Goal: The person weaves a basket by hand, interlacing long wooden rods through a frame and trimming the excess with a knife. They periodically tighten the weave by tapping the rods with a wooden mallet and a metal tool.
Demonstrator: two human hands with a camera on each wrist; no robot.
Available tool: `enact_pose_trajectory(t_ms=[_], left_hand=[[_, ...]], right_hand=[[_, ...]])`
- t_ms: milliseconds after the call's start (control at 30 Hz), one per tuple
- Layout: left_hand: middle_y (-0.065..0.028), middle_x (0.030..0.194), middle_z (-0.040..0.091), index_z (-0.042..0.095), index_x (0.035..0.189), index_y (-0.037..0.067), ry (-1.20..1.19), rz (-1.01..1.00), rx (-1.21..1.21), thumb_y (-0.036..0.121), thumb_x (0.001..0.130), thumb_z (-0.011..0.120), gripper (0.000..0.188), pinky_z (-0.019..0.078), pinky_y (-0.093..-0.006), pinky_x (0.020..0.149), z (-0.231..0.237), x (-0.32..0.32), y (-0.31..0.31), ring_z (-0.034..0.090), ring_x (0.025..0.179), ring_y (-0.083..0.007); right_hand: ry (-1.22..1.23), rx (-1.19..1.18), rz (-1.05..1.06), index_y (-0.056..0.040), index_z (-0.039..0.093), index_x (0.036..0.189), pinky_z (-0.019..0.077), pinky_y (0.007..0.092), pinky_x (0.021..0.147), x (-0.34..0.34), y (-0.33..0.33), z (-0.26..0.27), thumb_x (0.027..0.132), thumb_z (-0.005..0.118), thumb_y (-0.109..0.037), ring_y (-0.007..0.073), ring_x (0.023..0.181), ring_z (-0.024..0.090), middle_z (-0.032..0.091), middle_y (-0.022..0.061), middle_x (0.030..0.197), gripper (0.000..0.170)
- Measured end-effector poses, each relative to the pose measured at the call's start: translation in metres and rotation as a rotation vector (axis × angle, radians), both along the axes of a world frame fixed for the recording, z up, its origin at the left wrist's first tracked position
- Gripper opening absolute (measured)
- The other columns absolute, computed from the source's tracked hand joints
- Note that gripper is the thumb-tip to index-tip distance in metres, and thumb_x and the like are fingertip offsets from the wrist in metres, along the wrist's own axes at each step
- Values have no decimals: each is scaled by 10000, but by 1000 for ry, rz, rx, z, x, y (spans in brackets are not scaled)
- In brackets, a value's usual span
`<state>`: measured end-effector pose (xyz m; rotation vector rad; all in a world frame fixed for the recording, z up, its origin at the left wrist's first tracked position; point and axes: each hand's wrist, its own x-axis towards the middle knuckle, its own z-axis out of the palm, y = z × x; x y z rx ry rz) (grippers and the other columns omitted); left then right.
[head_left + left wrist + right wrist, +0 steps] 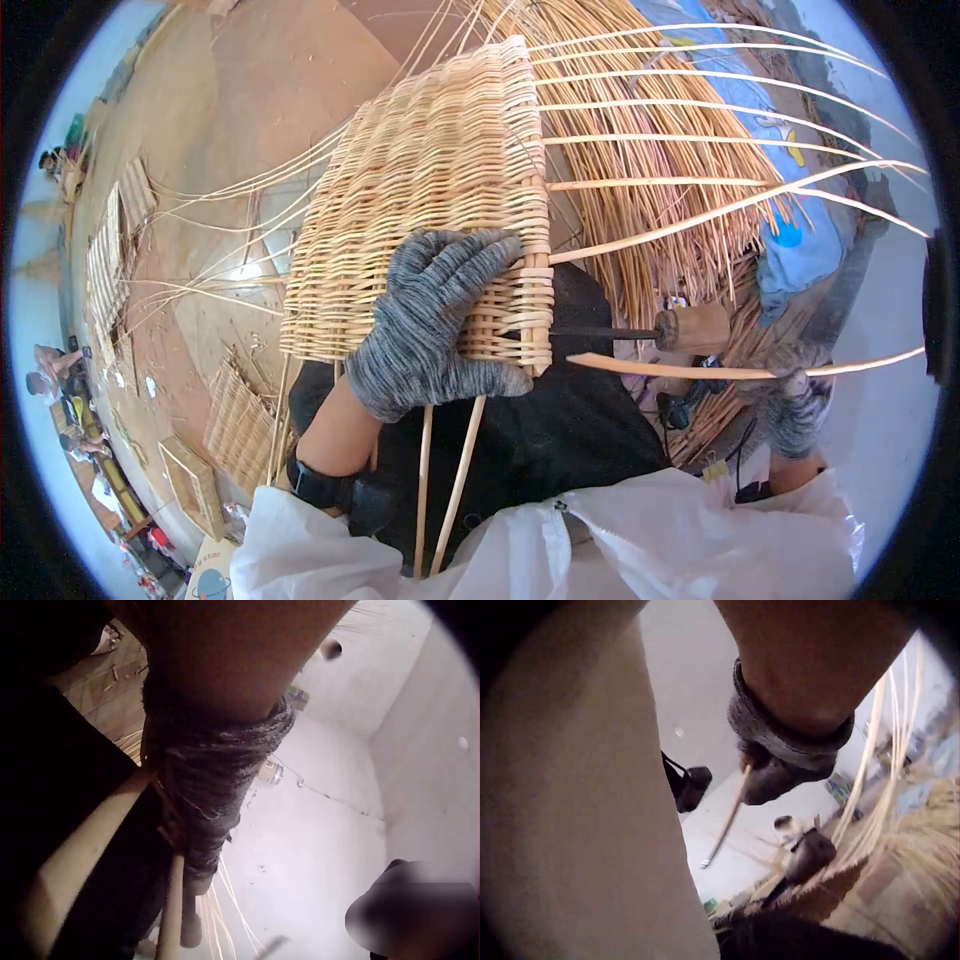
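Note:
A woven wicker panel (430, 170) stands across the person's lap, long stakes fanning from its right edge. At its lower right corner the gloved left hand (430, 320) grips it, fingers spread over the weave and thumb along the bottom edge. An awl with a wooden handle (692, 329) has its metal shaft at the panel's right border, below the lowest fanned stake. To the right, the gloved right hand (795, 405) holds a wicker rod (680, 371), whose slanted cut tip points at that border, just under the awl. In the right wrist view the rod (731, 806) sticks out of the curled hand.
Behind the panel lies a large bundle of loose rods (650, 170), beside a blue sheet (800, 255). More woven panels (240, 425) lie on the floor at left. Two stakes (458, 490) hang below the panel over the lap. Other people sit at the far left.

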<state>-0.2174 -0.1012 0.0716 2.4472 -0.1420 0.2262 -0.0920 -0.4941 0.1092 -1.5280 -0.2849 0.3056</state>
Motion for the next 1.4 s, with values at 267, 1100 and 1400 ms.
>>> enact_pose_trajectory(t_ms=[267,1100,1400], left_hand=[[-116,1300,538,514,1331,91,58,29,24,688,513,770,1045,256,-445,1092,3,2,-2,481,1227,-299],[-154,1257,532,584,1251,111,92,175,-86,643,442,838,1001,299,-469,1082,3,5,-8,462,1214,-352],[-141,1199,558,567,1261,61,19,-54,-129,699,431,800,1073,325,-441,1004,32,4,17,500,1146,-320]], right_hand=[[-37,-60,92,-137,411,758,570,488,736,-4,36,1,857,702,-135,228,661,562,519,26,684,307],[-631,15,959,-57,604,935,529,478,755,58,142,3,828,684,-74,345,872,671,692,141,945,135],[-317,-387,788,-64,603,908,532,446,749,-42,116,51,826,691,-116,325,834,668,684,130,927,131]])
